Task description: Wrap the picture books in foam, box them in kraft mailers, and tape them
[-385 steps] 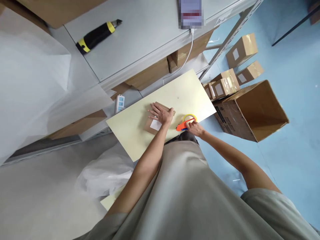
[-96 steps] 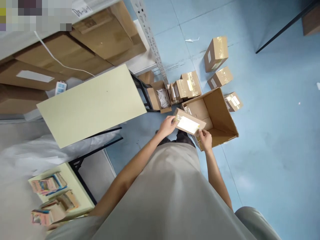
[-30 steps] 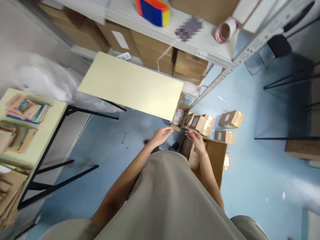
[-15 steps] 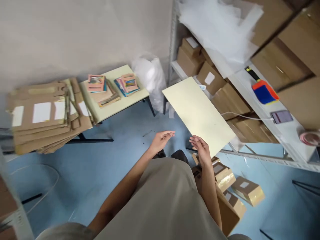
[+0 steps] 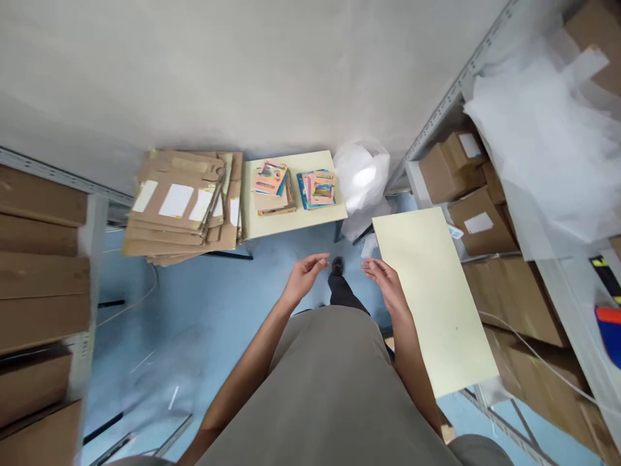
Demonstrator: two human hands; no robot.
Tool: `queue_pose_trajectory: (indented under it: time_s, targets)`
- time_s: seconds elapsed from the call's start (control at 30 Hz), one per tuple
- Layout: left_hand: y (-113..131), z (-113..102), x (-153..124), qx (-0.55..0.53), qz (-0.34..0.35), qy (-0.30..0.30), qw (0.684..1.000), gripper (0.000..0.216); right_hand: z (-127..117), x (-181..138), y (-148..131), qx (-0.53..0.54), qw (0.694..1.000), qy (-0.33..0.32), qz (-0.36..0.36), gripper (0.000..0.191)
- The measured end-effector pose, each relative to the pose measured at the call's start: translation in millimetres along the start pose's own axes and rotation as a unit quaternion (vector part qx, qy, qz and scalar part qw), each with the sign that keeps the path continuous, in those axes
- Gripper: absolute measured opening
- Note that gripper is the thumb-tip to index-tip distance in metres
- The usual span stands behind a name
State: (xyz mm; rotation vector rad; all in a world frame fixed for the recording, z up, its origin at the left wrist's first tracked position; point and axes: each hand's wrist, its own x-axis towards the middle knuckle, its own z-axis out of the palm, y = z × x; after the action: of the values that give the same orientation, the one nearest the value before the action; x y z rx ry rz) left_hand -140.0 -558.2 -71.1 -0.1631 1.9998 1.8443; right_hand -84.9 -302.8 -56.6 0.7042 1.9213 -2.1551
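My left hand (image 5: 305, 278) hovers over the blue floor in front of my body, its fingers stretched out and holding nothing. Facing it across a gap is my right hand (image 5: 385, 279), also empty with fingers loosely apart, close to the edge of a bare cream tabletop (image 5: 431, 291). Beyond my hands, against the wall, stands a second cream table (image 5: 272, 224). On it lie a left stack of books or booklets (image 5: 272, 181) and a smaller right stack (image 5: 317, 189). Flattened cardboard boxes (image 5: 177, 200) with white labels are piled at that table's left end.
A white plastic bag (image 5: 361, 178) bulges between the two tables. Shelving with cardboard boxes (image 5: 41, 278) stands at left. On the right shelves are more boxes (image 5: 514, 298), white wrapping sheets (image 5: 543, 149) and a blue and red dustpan-like tool (image 5: 610, 327). A cable (image 5: 538, 353) hangs there.
My view has swung right and my body has stepped forward, one shoe now showing. The wall table sits nearer the middle. Both hands stay empty in much the same pose.
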Motion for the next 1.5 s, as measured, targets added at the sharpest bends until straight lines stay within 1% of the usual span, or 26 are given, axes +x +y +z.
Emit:
queue_pose_trajectory:
  time_s: [0.1, 0.2, 0.3, 0.4, 0.57, 0.63, 0.73, 0.87, 0.93, 1.0, 1.07, 1.13, 1.17, 1.23, 1.3, 1.37, 1.5]
  targets:
    - [16, -15, 37, 0.004, -0.011, 0.047, 0.999, 0.064, 13, 55, -22, -0.009, 0.999, -0.045, 0.003, 0.059]
    - [33, -25, 73, 0.007, -0.021, 0.086, 0.996, 0.067, 23, 108, -41, -0.021, 0.995, -0.093, 0.010, 0.060]
    - [47, -30, 103, -0.005, -0.031, 0.124, 0.992, 0.068, 30, 155, -55, -0.033, 0.990, -0.135, 0.021, 0.059]
    - [57, -32, 126, -0.019, -0.042, 0.150, 0.988, 0.068, 35, 197, -68, -0.041, 0.985, -0.165, 0.027, 0.058]
    - [62, -42, 154, -0.041, -0.067, 0.185, 0.980, 0.069, 50, 250, -79, -0.048, 0.984, -0.169, 0.039, 0.058]
    - [61, -50, 165, -0.045, -0.078, 0.190, 0.978, 0.071, 60, 268, -77, -0.057, 0.984, -0.164, 0.036, 0.056]
    - [60, -64, 182, -0.048, -0.085, 0.184, 0.978, 0.071, 79, 294, -68, -0.079, 0.986, -0.144, 0.029, 0.052]
    - [62, -84, 206, -0.048, -0.078, 0.154, 0.984, 0.069, 106, 324, -54, -0.124, 0.986, -0.110, 0.006, 0.048]
    - [65, -95, 216, -0.047, -0.069, 0.134, 0.987, 0.069, 118, 337, -50, -0.184, 0.979, -0.084, -0.011, 0.043]
    - [68, -108, 226, -0.050, -0.058, 0.119, 0.990, 0.072, 129, 350, -46, -0.277, 0.960, -0.035, -0.005, 0.042]
    - [69, -123, 234, -0.057, -0.051, 0.106, 0.991, 0.075, 139, 360, -42, -0.364, 0.931, 0.021, 0.032, 0.047]
    - [68, -140, 241, -0.066, -0.050, 0.092, 0.992, 0.077, 147, 368, -35, -0.414, 0.905, 0.060, 0.077, 0.055]
    - [67, -148, 245, -0.067, -0.050, 0.085, 0.993, 0.078, 151, 370, -30, -0.426, 0.897, 0.070, 0.094, 0.056]
    - [64, -164, 251, -0.065, -0.047, 0.076, 0.994, 0.078, 156, 373, -20, -0.429, 0.893, 0.072, 0.113, 0.049]
    - [60, -179, 254, -0.062, -0.042, 0.073, 0.995, 0.077, 160, 371, -10, -0.420, 0.897, 0.072, 0.116, 0.037]
    - [57, -192, 256, -0.062, -0.040, 0.066, 0.995, 0.078, 162, 368, 0, -0.406, 0.903, 0.085, 0.114, 0.029]
    - [51, -206, 258, -0.062, -0.050, 0.034, 0.996, 0.082, 165, 360, 12, -0.375, 0.912, 0.127, 0.110, 0.029]
